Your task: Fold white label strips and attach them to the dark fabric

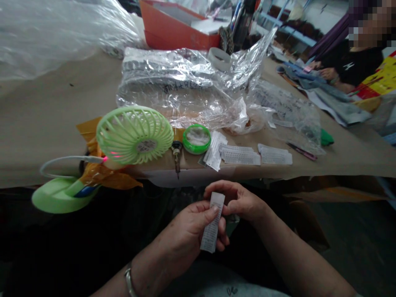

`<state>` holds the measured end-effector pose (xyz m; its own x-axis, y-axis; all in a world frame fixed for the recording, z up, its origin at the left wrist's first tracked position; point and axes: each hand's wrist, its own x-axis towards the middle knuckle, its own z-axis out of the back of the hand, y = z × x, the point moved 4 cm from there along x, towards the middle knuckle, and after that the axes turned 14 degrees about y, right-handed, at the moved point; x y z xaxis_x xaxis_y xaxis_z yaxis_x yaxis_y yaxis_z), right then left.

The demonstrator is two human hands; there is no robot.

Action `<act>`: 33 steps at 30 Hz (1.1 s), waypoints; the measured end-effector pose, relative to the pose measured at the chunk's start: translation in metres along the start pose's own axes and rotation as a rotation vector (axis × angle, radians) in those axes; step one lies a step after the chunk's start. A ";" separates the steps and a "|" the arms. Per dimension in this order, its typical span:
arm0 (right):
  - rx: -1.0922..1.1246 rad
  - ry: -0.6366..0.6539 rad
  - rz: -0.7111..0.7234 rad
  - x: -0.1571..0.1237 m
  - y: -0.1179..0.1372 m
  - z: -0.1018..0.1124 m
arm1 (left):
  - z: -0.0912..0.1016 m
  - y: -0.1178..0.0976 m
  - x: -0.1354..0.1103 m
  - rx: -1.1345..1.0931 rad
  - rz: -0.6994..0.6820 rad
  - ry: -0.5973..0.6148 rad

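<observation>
My left hand [193, 229] is closed on a narrow white strip of printed labels [213, 222], its thumb pressed on the front. The strip stands tilted below the table's front edge. My right hand [244, 202] is just right of it, its index finger curved behind the strip's top and its thumb near the strip's right edge. A gap shows between that thumb and index finger; the other fingers are partly hidden. On the table edge beyond lie a fanned bunch of white labels [213, 152], a middle stack of printed labels [241, 155] and a right-hand stack [276, 154].
A green fan [134, 134] is taped at the table's left edge, with a white cable. Beside it are a screwdriver-like tool [176, 159], a green round tin [197, 139] and pink tweezers [301, 151]. Plastic bags [185, 90], a tape roll [219, 60] and an orange box [179, 35] lie behind. Another person sits far right.
</observation>
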<state>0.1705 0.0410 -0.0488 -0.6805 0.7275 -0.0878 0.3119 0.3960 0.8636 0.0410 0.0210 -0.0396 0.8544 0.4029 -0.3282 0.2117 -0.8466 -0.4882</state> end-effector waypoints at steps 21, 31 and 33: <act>-0.993 -0.277 0.112 -0.001 0.025 -0.022 | 0.009 -0.007 -0.003 0.072 -0.035 -0.081; -0.911 -0.400 0.085 0.008 0.015 -0.024 | 0.014 -0.012 -0.010 0.132 -0.085 -0.160; -0.704 -0.437 0.047 0.013 0.012 -0.023 | 0.015 -0.015 -0.013 0.175 -0.122 -0.183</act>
<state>0.1500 0.0422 -0.0281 -0.3125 0.9443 -0.1037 -0.2535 0.0223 0.9671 0.0195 0.0334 -0.0406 0.7245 0.5676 -0.3910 0.2088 -0.7214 -0.6603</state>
